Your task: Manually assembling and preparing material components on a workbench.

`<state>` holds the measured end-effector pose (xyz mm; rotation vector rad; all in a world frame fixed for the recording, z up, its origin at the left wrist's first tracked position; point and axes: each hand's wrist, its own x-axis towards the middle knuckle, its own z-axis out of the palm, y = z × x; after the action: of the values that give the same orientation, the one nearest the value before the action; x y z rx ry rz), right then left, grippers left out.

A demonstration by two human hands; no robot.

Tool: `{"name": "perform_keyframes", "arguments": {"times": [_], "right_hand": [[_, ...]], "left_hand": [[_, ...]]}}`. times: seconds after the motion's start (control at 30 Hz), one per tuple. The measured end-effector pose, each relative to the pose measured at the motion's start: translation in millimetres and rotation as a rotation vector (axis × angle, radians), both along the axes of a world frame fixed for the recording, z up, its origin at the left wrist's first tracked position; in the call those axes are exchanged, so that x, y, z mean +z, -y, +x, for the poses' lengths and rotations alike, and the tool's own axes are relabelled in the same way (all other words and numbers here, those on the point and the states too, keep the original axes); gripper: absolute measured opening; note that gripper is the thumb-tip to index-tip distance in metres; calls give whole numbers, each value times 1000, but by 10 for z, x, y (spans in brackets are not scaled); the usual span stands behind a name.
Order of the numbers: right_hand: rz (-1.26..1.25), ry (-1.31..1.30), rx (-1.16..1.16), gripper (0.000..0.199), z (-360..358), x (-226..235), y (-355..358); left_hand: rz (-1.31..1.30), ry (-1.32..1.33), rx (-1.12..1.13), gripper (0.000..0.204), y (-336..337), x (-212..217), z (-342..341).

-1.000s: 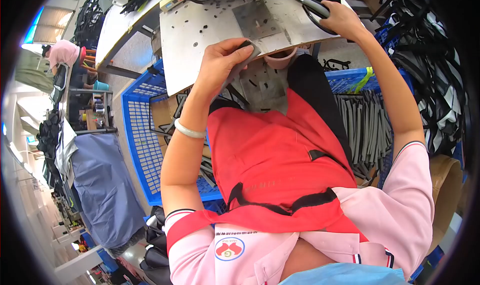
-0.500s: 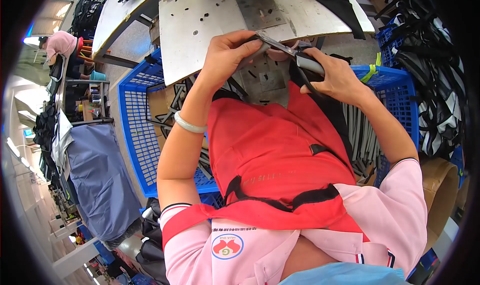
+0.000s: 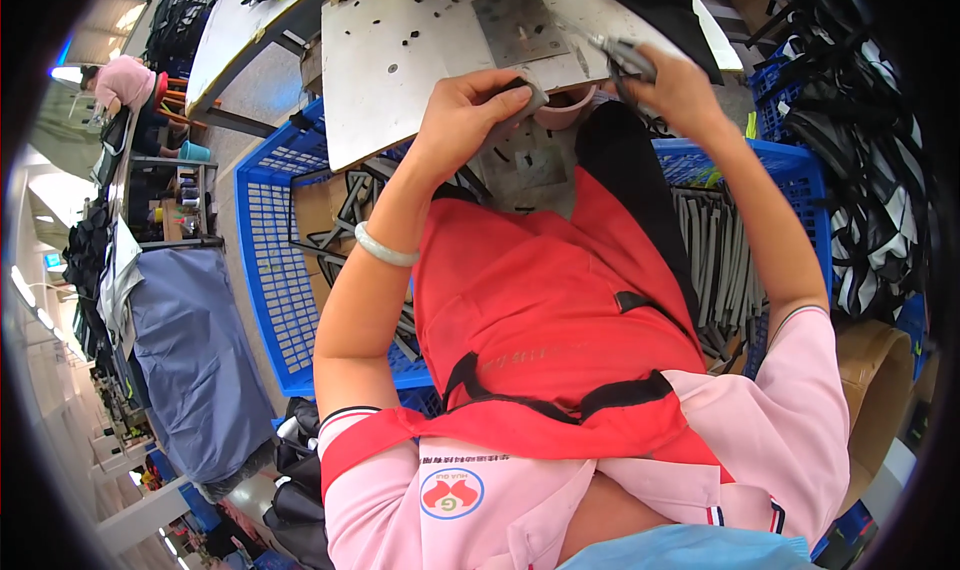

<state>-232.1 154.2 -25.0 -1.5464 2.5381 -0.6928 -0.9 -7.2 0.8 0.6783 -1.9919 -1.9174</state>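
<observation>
My left hand (image 3: 462, 122) is closed in a pinch on a short, dark grey strip (image 3: 527, 102) just off the table's near edge. Most of the strip is hidden by the fingers. To the right, my right hand (image 3: 683, 95) grips a pair of scissors (image 3: 632, 60) by the grey handles. Their blades point up and left above the tabletop, apart from the strip and blurred by motion. A pink bowl (image 3: 565, 115) sits below the table edge, between the two hands.
The white table (image 3: 360, 100) carries a metal plate (image 3: 515, 28), small black scraps and black fabric (image 3: 655, 10). Blue baskets stand left (image 3: 262, 260) and right (image 3: 790, 155); the right one holds grey strips (image 3: 720, 260). Another person (image 3: 127, 83) bends over at far left.
The scissors have moved from the piece in my left hand up and right over the table. My left hand keeps its hold, shifted slightly right and down.
</observation>
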Motion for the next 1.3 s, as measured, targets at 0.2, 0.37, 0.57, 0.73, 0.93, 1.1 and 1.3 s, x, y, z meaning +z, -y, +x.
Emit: {"name": "perform_keyframes", "arguments": {"times": [0.2,0.37,0.57,0.73,0.93,1.1,1.3], "right_hand": [[-217,-462,-79,30,-345,134,249],[53,-152,659,34,1161,-214,-30],[-347,212,626,21,1941,-1063,591],[386,-124,511,21,1353,-664,522],[158,317,379,30,645,103,65],[100,371,320,30,536,516,12],[43,346,429,46,426,641,-53]], "left_hand": [[-461,-59,23,17,21,-203,90],[-575,51,-80,22,61,-285,-18],[-528,-106,-195,23,-381,-254,-372],[-383,-8,-130,29,102,-701,161],[-129,242,-309,34,-41,-754,577],[26,132,-379,33,-288,-21,347],[34,120,-250,25,-200,282,193]]}}
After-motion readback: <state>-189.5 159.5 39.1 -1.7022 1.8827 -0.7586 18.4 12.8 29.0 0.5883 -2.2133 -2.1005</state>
